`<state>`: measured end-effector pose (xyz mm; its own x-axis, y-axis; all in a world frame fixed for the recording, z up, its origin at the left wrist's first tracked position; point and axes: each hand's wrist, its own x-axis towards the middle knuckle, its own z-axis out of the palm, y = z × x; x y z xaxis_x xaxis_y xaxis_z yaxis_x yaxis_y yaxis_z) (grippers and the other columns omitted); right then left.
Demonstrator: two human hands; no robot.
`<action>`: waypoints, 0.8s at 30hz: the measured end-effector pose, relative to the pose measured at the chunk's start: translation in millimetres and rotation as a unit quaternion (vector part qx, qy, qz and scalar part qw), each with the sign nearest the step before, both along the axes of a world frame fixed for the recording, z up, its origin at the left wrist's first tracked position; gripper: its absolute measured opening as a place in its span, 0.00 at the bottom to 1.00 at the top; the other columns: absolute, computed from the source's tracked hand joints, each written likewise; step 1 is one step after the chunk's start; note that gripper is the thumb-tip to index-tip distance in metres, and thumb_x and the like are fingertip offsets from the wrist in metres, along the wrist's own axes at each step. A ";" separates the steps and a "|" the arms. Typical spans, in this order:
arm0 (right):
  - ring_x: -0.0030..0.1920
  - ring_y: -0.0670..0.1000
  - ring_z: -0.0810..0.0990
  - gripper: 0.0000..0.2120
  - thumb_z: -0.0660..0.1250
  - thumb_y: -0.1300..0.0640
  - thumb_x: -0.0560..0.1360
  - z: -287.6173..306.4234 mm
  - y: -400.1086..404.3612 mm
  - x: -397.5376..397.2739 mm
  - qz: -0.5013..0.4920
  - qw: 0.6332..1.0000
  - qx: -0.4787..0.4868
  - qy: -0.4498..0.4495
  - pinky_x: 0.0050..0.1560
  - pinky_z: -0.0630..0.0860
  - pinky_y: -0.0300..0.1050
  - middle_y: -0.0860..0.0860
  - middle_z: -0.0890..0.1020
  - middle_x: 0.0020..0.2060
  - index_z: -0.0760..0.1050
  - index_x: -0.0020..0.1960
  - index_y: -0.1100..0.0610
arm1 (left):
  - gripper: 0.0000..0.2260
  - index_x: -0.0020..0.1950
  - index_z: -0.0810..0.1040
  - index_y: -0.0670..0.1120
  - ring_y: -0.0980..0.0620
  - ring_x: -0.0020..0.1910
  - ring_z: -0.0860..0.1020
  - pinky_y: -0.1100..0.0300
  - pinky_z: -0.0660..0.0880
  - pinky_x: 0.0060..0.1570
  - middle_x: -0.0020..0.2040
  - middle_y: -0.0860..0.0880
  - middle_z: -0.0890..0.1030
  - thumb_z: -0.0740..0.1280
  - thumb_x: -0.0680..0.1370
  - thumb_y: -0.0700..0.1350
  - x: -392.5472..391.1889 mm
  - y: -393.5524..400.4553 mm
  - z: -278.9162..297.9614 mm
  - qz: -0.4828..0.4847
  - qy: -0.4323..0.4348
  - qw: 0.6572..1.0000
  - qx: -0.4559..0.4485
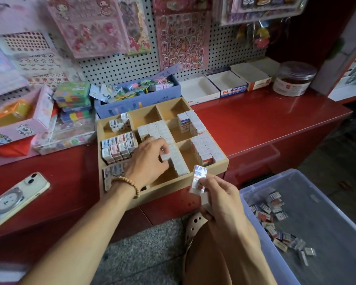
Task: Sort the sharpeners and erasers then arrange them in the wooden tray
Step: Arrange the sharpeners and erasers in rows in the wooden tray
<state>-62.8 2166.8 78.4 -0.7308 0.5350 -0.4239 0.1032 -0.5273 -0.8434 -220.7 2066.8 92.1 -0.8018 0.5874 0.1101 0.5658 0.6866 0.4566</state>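
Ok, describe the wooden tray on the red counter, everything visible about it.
The wooden tray is a shallow, light-coloured open box, split by thin partitions into a grid of compartments. It lies flat on the red counter, in front of a blue box. Most compartments hold rows of small wrapped boxes standing on edge; two at the back look empty. The left hand reaches into the middle column, pinching one small box. The right hand holds more boxes just off its near corner.

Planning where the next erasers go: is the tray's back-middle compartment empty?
Empty: the back-middle compartment of the wooden tray shows only bare wood.
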 end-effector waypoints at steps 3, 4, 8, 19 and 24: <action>0.19 0.44 0.60 0.09 0.65 0.64 0.79 0.8 -1.3 0.0 0.011 1.000 0.016 0.015 0.19 0.58 0.36 0.57 0.72 0.27 0.84 0.47 0.59 | 0.10 0.49 0.75 0.51 0.58 0.45 0.73 0.57 0.76 0.47 0.48 0.56 0.72 0.72 0.73 0.41 1.1 -0.7 -3.3 0.007 0.015 1.000 -0.009; 0.19 0.44 0.60 0.09 0.66 0.63 0.79 1.1 -1.4 0.4 0.018 0.999 0.024 0.021 0.19 0.58 0.36 0.58 0.72 0.28 0.85 0.47 0.58 | 0.10 0.50 0.76 0.51 0.57 0.44 0.74 0.55 0.78 0.48 0.49 0.56 0.72 0.73 0.73 0.41 1.2 -2.0 -1.9 0.007 0.014 1.000 -0.016; 0.21 0.44 0.63 0.09 0.67 0.63 0.78 5.2 2.9 1.6 0.052 0.996 0.065 0.039 0.22 0.61 0.35 0.53 0.78 0.29 0.86 0.49 0.56 | 0.05 0.50 0.80 0.52 0.56 0.38 0.78 0.57 0.78 0.44 0.46 0.56 0.77 0.71 0.75 0.47 4.8 -3.5 9.9 0.011 0.003 0.998 0.054; 0.21 0.47 0.65 0.13 0.63 0.56 0.81 21.3 18.5 -4.7 0.045 0.998 0.031 0.022 0.24 0.62 0.37 0.51 0.74 0.25 0.79 0.49 0.65 | 0.07 0.53 0.84 0.43 0.53 0.32 0.80 0.63 0.77 0.32 0.44 0.44 0.85 0.67 0.79 0.39 28.7 5.6 36.8 -0.075 -0.298 0.930 0.202; 0.28 0.48 0.73 0.14 0.57 0.65 0.77 26.5 32.6 -4.0 -0.051 0.995 -0.087 0.030 0.26 0.66 0.41 0.59 0.80 0.40 0.80 0.53 0.64 | 0.07 0.54 0.83 0.43 0.52 0.35 0.83 0.59 0.81 0.38 0.45 0.43 0.83 0.66 0.80 0.40 13.4 14.4 43.1 -0.030 -0.267 0.940 0.211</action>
<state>-66.8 2199.4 104.9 -0.7033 0.5296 -0.4742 -0.0048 -0.6705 -0.7419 -207.2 2081.2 135.2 -0.7762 0.6270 -0.0654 0.2098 0.3547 0.9111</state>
